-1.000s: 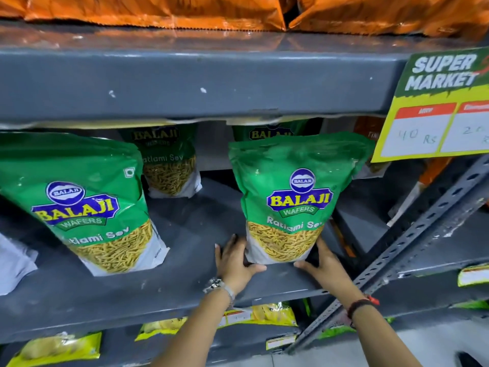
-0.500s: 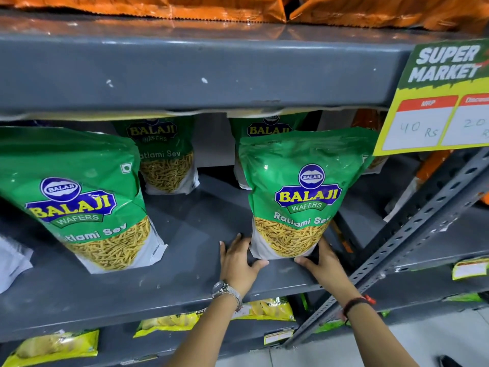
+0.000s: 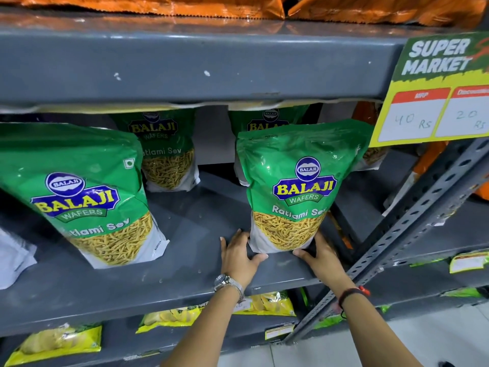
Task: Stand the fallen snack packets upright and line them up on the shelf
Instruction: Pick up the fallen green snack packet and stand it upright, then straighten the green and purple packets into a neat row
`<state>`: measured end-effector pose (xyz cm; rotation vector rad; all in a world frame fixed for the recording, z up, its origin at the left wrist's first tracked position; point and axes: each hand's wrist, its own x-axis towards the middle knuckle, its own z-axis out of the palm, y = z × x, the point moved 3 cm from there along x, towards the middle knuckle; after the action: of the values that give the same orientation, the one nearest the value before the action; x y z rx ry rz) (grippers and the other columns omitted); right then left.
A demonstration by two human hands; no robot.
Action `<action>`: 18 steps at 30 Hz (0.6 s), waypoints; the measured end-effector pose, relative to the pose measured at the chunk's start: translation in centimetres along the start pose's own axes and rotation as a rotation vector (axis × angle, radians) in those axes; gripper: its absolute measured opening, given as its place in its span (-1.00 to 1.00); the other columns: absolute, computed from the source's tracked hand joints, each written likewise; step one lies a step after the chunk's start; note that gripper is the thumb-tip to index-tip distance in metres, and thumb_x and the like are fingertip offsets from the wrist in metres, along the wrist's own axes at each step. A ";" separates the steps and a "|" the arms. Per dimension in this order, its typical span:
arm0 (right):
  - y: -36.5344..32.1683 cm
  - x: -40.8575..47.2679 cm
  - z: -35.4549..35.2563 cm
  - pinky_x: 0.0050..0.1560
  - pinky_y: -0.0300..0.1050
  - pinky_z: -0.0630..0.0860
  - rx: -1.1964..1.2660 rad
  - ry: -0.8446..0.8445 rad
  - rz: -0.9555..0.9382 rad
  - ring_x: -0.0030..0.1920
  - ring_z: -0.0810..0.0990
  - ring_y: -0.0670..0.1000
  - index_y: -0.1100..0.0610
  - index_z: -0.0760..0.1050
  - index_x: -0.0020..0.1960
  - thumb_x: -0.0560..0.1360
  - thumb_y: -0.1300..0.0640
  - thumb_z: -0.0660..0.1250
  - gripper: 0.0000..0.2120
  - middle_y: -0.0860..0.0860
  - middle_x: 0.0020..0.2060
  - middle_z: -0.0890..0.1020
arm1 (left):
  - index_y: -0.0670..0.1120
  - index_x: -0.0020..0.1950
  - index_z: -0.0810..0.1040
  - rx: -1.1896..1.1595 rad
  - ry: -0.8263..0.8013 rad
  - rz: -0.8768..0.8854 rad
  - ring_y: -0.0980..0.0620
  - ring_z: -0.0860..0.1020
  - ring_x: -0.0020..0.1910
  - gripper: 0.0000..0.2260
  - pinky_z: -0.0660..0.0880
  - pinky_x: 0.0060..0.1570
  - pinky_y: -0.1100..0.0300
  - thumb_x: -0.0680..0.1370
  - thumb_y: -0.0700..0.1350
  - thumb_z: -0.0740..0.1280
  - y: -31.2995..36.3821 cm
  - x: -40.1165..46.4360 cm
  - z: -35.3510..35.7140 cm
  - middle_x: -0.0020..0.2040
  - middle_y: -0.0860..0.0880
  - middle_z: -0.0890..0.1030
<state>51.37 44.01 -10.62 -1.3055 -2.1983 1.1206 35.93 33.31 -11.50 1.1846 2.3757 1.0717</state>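
A green Balaji Ratlami Sev packet stands upright near the front of the grey shelf. My left hand holds its lower left corner, fingers along the side and thumb across the front. My right hand holds the lower right corner the same way, its fingertips partly hidden behind the packet. A second green packet stands to the left, leaning slightly. Two more green packets stand at the back.
A yellow price sign hangs at the upper right. A perforated diagonal brace crosses just right of my right hand. A white packet sits at the far left. Yellow packets lie on the lower shelf, orange packets above.
The held packet has shifted a little to the right and stands straighter. Both hands stayed at its base and moved with it.
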 end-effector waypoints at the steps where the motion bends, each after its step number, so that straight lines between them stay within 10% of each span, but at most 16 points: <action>1: 0.1 0.0 0.0 0.29 0.14 0.34 -0.002 0.004 0.002 0.31 0.35 0.21 0.12 0.24 0.32 0.38 0.14 0.39 -0.43 0.17 0.32 0.43 | -0.16 0.20 0.39 -0.002 -0.003 0.000 -0.06 0.33 0.37 -0.55 -0.13 0.50 -0.05 0.38 -0.07 0.41 0.1 -0.1 0.0 0.35 -0.12 0.43; 12: -0.6 -2.2 0.3 0.41 0.11 0.22 0.054 0.156 0.039 0.41 0.23 0.18 0.18 0.01 0.43 0.33 0.20 0.45 -0.16 0.16 0.40 0.30 | -0.14 0.39 0.18 -0.125 0.046 0.012 -0.12 0.18 0.45 -0.40 -0.07 0.47 -0.01 0.44 -0.10 0.36 0.0 -1.3 -1.2 0.45 -0.14 0.28; 15: -2.9 -6.7 1.9 0.24 -0.08 0.31 0.157 0.448 -0.063 0.18 0.41 0.11 0.23 0.28 0.26 0.37 0.27 0.39 -0.49 0.11 0.10 0.43 | -0.16 0.32 0.33 -0.192 0.332 0.025 -0.07 0.34 0.35 -0.47 0.07 0.43 0.04 0.42 0.05 0.27 -2.0 -3.8 -4.4 0.34 -0.19 0.43; 18: -5.8 -8.6 5.8 -0.05 -0.35 0.38 0.238 0.340 -0.239 -0.11 0.46 -0.07 0.08 0.37 0.01 0.42 0.28 0.33 -0.77 -0.04 -0.19 0.44 | -0.19 0.18 0.41 -0.192 0.634 0.030 -0.06 0.37 0.15 -0.58 0.28 0.25 0.03 0.40 0.02 0.23 -5.4 -6.1 -9.0 0.13 -0.31 0.53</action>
<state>48.81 32.55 -8.94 -1.0153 -1.8514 0.9541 31.82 21.99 -9.67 0.9050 2.6019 1.8615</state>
